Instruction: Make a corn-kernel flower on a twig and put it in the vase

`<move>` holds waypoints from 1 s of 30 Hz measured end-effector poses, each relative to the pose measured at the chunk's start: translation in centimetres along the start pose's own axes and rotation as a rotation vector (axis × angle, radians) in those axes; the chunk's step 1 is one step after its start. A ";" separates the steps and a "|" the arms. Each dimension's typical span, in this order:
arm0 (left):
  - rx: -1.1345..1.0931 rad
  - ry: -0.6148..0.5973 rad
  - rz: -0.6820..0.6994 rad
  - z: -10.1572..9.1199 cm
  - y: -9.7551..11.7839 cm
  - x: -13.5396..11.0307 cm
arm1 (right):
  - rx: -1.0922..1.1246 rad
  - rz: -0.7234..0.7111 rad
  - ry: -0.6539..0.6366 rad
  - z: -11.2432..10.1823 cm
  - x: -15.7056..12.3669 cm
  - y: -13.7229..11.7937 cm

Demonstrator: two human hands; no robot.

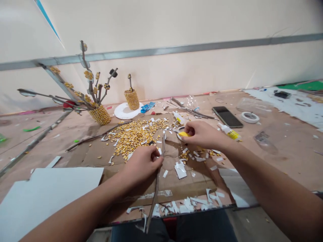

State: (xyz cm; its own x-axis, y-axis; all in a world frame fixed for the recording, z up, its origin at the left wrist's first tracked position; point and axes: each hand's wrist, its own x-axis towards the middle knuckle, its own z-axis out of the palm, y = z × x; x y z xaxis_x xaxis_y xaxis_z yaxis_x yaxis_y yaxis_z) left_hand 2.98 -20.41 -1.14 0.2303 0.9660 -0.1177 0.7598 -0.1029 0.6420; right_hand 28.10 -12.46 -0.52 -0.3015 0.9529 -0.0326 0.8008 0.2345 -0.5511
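Note:
My left hand (142, 161) is closed around a thin brown twig (156, 185), which slants from the cardboard's middle down past the table's front edge. At the twig's upper end is a small pale piece. My right hand (202, 134) pinches a small yellow object (184, 134) whose kind I cannot make out, partly hidden by the fingers. Just beside it lies a round, pale-rimmed item (180, 129), partly covered. Left of the right hand, loose corn kernels (136, 136) are heaped on the cardboard (91, 156). A glue bottle (178, 117) lies behind the right hand.
A corn-covered pot (100, 115) with decorated twigs stands at the back left. Near it, a smaller corn-covered pot (131, 99) stands on a white disc (121, 112). To the right are a phone (227, 116), a tape roll (250, 117) and another glue bottle (230, 132). Paper scraps (188, 204) line the front edge.

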 end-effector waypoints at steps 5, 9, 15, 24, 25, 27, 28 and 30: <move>-0.081 0.413 0.091 -2.0 -1.3 1.1 | 0.175 0.038 0.209 0.9 1.5 1.6; -0.058 0.558 0.035 -3.9 -2.5 2.8 | 0.293 0.029 0.293 1.7 2.2 2.2; 0.189 0.362 -0.072 -7.7 -2.9 7.9 | 0.298 -0.015 0.387 2.1 2.2 2.1; 0.454 0.263 -0.124 -10.8 -4.2 15.8 | 0.248 -0.093 0.433 2.1 2.3 2.4; 0.459 0.270 -0.096 -10.6 -4.3 16.1 | 0.249 -0.094 0.444 2.0 2.4 2.5; 0.461 0.263 -0.025 -10.1 -4.4 16.6 | 0.251 -0.096 0.459 2.0 2.6 2.6; 0.459 0.255 0.011 -9.7 -4.3 16.8 | 0.252 -0.096 0.467 1.9 2.6 2.6; 0.454 0.250 0.065 -9.1 -3.9 17.3 | 0.254 -0.092 0.483 1.8 2.5 2.5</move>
State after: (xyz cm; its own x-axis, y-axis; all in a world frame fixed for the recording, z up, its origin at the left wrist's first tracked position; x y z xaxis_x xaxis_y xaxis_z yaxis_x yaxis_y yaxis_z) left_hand -1.60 -1.15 1.23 0.1754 0.9757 0.1310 0.9487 -0.2031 0.2423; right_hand 28.45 -9.79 -3.48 -0.0447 0.9246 0.3783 0.6144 0.3240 -0.7194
